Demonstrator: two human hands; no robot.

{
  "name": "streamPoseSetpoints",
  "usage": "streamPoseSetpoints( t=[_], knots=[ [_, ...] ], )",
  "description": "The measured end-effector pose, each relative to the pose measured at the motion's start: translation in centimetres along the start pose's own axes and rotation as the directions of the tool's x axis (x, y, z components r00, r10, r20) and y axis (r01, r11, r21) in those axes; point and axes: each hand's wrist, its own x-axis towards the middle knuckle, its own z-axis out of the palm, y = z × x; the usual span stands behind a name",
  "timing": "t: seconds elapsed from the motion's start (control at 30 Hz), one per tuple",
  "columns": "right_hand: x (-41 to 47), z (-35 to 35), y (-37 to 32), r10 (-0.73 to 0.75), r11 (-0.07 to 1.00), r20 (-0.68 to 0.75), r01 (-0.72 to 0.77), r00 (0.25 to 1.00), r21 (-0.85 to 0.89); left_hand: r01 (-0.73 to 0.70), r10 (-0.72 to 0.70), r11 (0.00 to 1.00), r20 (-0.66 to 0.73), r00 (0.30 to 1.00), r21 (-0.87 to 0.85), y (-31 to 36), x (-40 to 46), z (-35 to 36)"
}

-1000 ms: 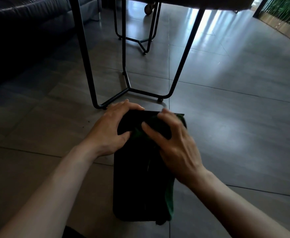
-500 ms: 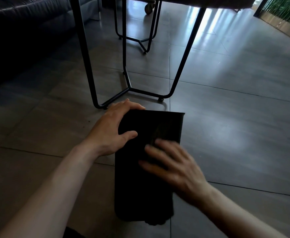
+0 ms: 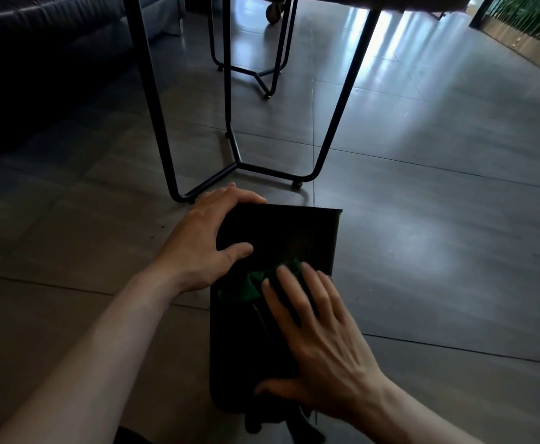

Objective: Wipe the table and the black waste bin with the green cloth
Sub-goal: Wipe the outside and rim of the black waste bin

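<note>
The black waste bin (image 3: 307,238) lies on its side on the floor, its open rim pointing away from me. My left hand (image 3: 204,241) grips the bin's far left corner, thumb across its upper face. My right hand (image 3: 320,341) lies flat on that face and presses the green cloth (image 3: 252,283) against it. Most of the cloth is hidden under my palm; a dark end hangs off the bin's near edge. The table (image 3: 352,1) shows only as a strip of its top and its black metal legs (image 3: 156,100) just beyond the bin.
Grey floor tiles (image 3: 438,203) spread out to the right. A dark sofa (image 3: 38,43) stands at the far left. Behind the near table legs stands a second black wire frame (image 3: 256,68). A castor wheel (image 3: 273,14) shows at the top. Green plants (image 3: 531,20) line the far right edge.
My right hand has slid back along the bin toward me with the cloth, from the rim to the middle of the face. My left hand stays on the corner.
</note>
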Motion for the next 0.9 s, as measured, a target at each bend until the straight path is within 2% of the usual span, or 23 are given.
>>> streamPoseSetpoints(
  t=[0.07,0.17,0.27,0.4,0.5,0.6,0.67,0.73,0.8,0.9],
  knots=[
    [-0.8,-0.3,0.5,-0.077,0.995,0.114,0.084,0.99,-0.062,-0.002,0.002,1.0,0.004,1.0,-0.006,0.1,0.1,0.0],
    [-0.6,-1.1,1.0,-0.097,0.985,0.237,0.126,0.967,-0.114,0.002,-0.002,1.0,0.002,1.0,-0.025,0.4,0.1,0.0],
    [-0.7,-1.2,1.0,-0.156,0.976,0.1,0.169,0.983,-0.138,0.008,-0.008,0.999,-0.006,1.0,-0.039,0.4,-0.1,-0.1],
    [-0.3,-1.4,2.0,-0.205,0.978,-0.129,0.197,0.97,-0.071,0.024,-0.024,0.999,-0.02,1.0,-0.029,0.7,0.0,0.0],
    [2.6,-2.3,3.2,-0.02,0.999,-0.266,0.028,0.964,0.026,0.005,-0.005,1.0,-0.005,1.0,-0.026,0.9,0.0,0.1],
    [6.5,-3.5,4.6,0.252,0.964,-0.375,-0.198,0.892,0.178,-0.017,0.017,1.0,-0.006,1.0,0.0,0.7,0.0,0.1],
    [7.9,-3.5,4.5,0.317,0.947,-0.418,-0.257,0.851,0.195,0.003,-0.003,1.0,-0.015,1.0,0.016,0.5,-0.1,0.0],
    [7.3,-2.1,3.2,0.269,0.962,-0.424,-0.221,0.865,0.16,0.013,-0.013,1.0,-0.01,1.0,0.008,0.4,-0.1,-0.1],
    [5.4,-0.1,1.8,0.144,0.989,-0.407,-0.119,0.902,0.086,0.003,-0.003,1.0,0.004,1.0,-0.017,0.4,-0.1,-0.1],
    [1.5,2.8,0.3,-0.026,1.0,-0.304,0.022,0.952,-0.017,0.012,-0.012,0.999,0.001,1.0,-0.031,0.6,0.0,0.0]
  ],
)
